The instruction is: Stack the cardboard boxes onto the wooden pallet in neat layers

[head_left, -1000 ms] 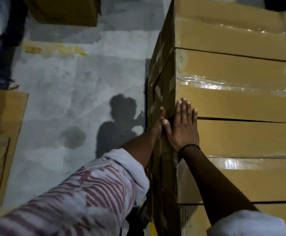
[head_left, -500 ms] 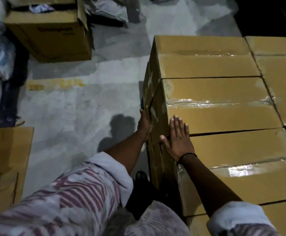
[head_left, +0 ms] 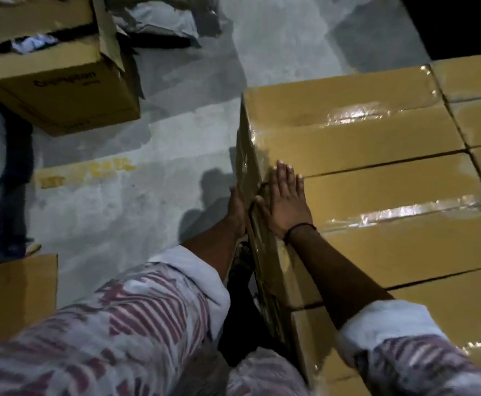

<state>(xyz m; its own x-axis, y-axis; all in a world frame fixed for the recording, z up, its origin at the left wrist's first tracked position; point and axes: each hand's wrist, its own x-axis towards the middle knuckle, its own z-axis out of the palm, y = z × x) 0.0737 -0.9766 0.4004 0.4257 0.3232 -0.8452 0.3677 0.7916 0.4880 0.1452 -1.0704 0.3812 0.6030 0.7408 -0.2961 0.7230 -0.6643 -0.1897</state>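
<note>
The left hand [head_left: 236, 208] lies against the side of the stacked cardboard boxes [head_left: 376, 144], with its palm hidden. The stack runs off the right and bottom edges, and its base is out of sight. The print [head_left: 65, 79] on the open box [head_left: 62, 110] is too blurred to read. The left edge cuts off a cardboard piece [head_left: 16, 295].

Two hands [head_left: 237, 208] [head_left: 286, 208] — three taped boxes [head_left: 348, 138] [head_left: 391, 238] [head_left: 433, 315] in the near row — one open box [head_left: 62, 90].
</note>
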